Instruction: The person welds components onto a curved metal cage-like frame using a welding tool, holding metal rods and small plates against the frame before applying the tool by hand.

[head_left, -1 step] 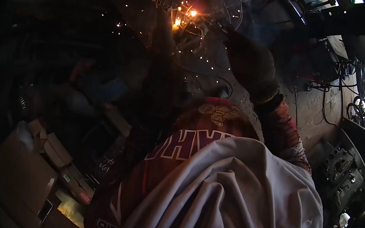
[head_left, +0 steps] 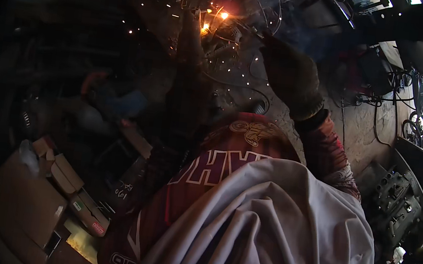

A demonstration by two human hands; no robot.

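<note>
My right hand (head_left: 289, 75), in a thick dark work glove, reaches up and forward. It is closed on a slim dark welding torch (head_left: 250, 29), mostly hidden by the glove and shadow. The torch's far end points left at a bright orange glow on a frame of bent thin metal rods (head_left: 231, 37). Sparks fly out around the glow. On the left a long dark shape, which looks like my left arm and gloved hand (head_left: 190, 37), runs up beside the rods. Its fingers are lost in the dark, so their grip cannot be told.
A grey cloth (head_left: 286, 215) drapes over my front. Cardboard boxes (head_left: 28, 204) stand at lower left. A cable (head_left: 243, 87) curves across the concrete floor (head_left: 359, 129). On the right lies a dark metal part with holes (head_left: 396, 194), below hanging cables (head_left: 377, 118) and a bicycle wheel (head_left: 414, 125).
The sparks have scattered differently, with fewer at the left, and the rods and floor show slightly brighter. My right hand stays almost in place.
</note>
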